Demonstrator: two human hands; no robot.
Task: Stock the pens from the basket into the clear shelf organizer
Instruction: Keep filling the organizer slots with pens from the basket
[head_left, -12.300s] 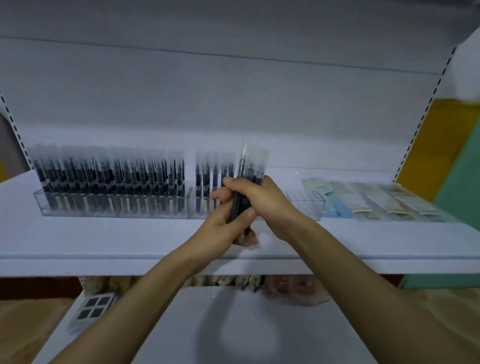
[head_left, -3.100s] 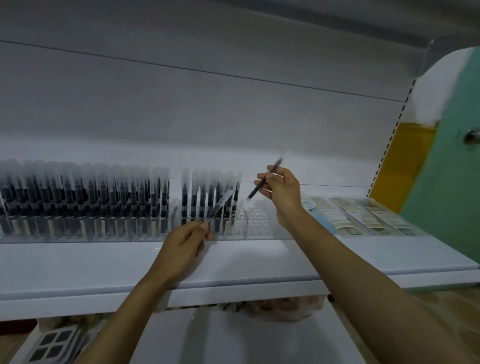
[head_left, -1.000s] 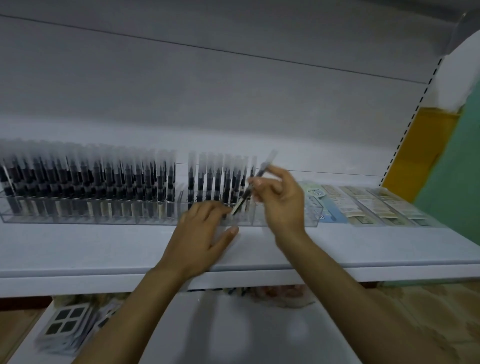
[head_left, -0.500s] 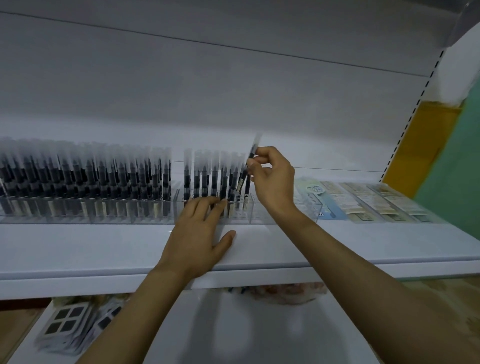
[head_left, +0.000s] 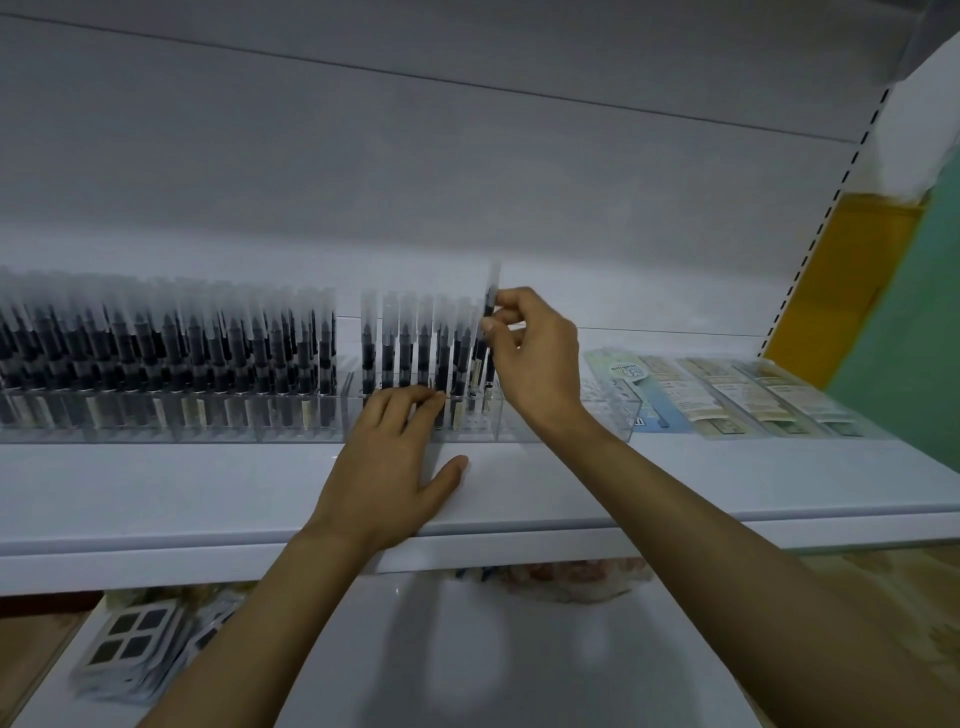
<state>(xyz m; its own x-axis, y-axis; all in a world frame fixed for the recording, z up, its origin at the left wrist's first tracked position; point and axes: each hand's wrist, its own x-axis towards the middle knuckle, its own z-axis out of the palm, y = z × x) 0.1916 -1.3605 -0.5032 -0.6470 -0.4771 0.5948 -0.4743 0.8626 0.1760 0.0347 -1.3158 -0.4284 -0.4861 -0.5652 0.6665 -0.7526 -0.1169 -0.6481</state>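
Observation:
A clear shelf organizer (head_left: 524, 431) sits on the white shelf (head_left: 208, 488), with several black pens with frosted caps (head_left: 405, 343) standing upright in its slots. My right hand (head_left: 535, 353) pinches one such pen (head_left: 490, 312), held upright with its lower end down in a slot at the right end of the standing row. My left hand (head_left: 395, 457) lies flat on the shelf, fingertips touching the organizer's front wall, holding nothing. The basket is mostly hidden under the shelf.
A second clear organizer (head_left: 156, 415) packed with pens stands to the left. Flat packaged cards (head_left: 727, 395) lie on the shelf to the right. On a lower shelf lie packets with dark squares (head_left: 130, 644). A pinkish bag (head_left: 566, 582) peeks from below the shelf edge.
My right hand has turned the pen from tilted to upright and lowered it into the organizer. My left hand has let go of its pen and now rests flat against the organizer.

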